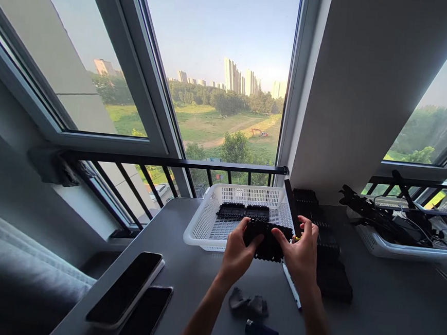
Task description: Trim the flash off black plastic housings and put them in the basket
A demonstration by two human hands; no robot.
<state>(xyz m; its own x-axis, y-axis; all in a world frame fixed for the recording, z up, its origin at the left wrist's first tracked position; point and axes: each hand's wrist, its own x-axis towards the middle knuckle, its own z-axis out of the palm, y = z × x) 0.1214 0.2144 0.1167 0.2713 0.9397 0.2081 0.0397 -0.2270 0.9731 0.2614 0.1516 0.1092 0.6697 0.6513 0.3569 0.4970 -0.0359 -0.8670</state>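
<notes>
Between both hands is a flat black plastic piece (267, 243) with toothed edges, raised above the table near the basket's front rim. My left hand (237, 251) grips its left side, thumb lying across the face. On the right side, my right hand (298, 251) holds it with the thumb on top and the fingers behind, partly hidden. A small yellow bit shows by the right fingers, too small to name. Behind the piece stands a white plastic basket (199, 232) with similar black pieces (243, 211) inside. Below the hands lie a white pen (291, 285) and a crumpled grey cloth (249, 303).
A dark blue cylinder (262, 332) lies near the front. Two phones (127, 286) rest at the left. Black blocks (334, 282) are stacked right of my right hand. A second basket (380, 244) holds cables and black parts. A black railing (170, 161) runs along the window.
</notes>
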